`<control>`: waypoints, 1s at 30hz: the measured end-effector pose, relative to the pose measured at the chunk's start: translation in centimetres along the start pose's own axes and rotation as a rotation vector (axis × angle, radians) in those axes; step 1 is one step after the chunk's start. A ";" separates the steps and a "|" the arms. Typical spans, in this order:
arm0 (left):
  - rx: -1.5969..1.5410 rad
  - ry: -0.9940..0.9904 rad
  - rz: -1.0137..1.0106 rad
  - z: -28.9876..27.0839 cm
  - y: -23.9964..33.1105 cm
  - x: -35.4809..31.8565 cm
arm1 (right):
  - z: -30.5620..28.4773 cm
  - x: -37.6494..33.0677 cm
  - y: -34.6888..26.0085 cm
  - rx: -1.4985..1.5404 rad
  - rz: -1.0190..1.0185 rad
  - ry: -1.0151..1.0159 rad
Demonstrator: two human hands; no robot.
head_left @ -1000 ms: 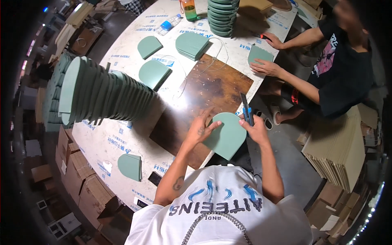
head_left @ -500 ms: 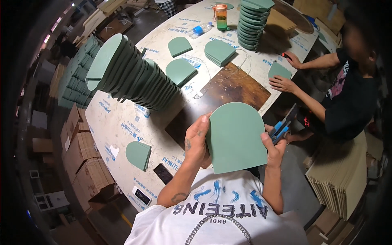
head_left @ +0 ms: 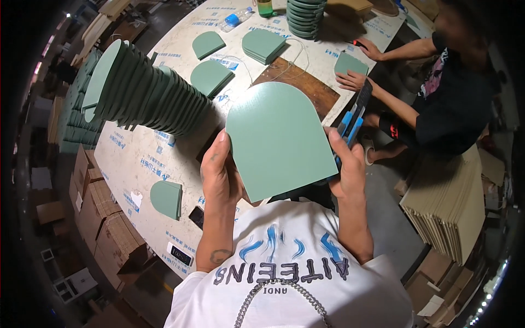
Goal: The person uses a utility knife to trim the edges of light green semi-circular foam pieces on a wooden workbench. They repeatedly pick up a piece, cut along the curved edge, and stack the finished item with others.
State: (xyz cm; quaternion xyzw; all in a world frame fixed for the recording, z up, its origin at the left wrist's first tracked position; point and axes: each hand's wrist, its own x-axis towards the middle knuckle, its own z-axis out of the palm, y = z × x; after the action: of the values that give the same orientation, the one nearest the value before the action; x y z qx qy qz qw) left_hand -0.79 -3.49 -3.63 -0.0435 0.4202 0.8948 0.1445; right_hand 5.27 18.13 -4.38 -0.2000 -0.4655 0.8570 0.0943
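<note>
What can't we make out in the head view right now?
- Table under the raised green panel: hidden by the panel.
- Blue knife in the right hand: lower part behind the panel; blade too small to tell.
- Left hand: fingertips behind the panel.
- Co-worker's cutting tool: too small.

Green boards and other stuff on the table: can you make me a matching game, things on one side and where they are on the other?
Things:
1. green arch-shaped board
2. blue utility knife
3. plastic bottle
4. black phone

Places:
A. lying at the table's near edge
B. lying at the table's far end
C. held up between both hands
D. in the right hand, behind the board

Pairs: 1-C, 2-D, 3-B, 4-A
</note>
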 end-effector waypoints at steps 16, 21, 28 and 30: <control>-0.188 -0.145 0.093 -1.3 0.1 1.6 | -0.9 -1.8 -2.5 -0.163 -0.082 -0.174; -0.216 -0.156 0.082 -1.2 -0.1 1.9 | -1.0 -1.9 -2.5 -0.112 -0.097 -0.192; -0.300 -0.082 0.037 -2.1 -0.3 1.7 | -0.4 -1.6 -2.1 -0.074 -0.115 -0.226; -0.330 -0.062 0.027 -0.9 0.1 1.9 | -0.3 -1.2 -1.7 -0.128 -0.142 -0.186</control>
State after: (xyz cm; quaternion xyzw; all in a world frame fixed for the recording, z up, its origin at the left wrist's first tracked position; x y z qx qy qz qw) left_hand -2.63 -3.79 -4.52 -0.0333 0.2634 0.9544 0.1365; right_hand 6.48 18.87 -2.85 -0.0920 -0.5388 0.8316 0.0984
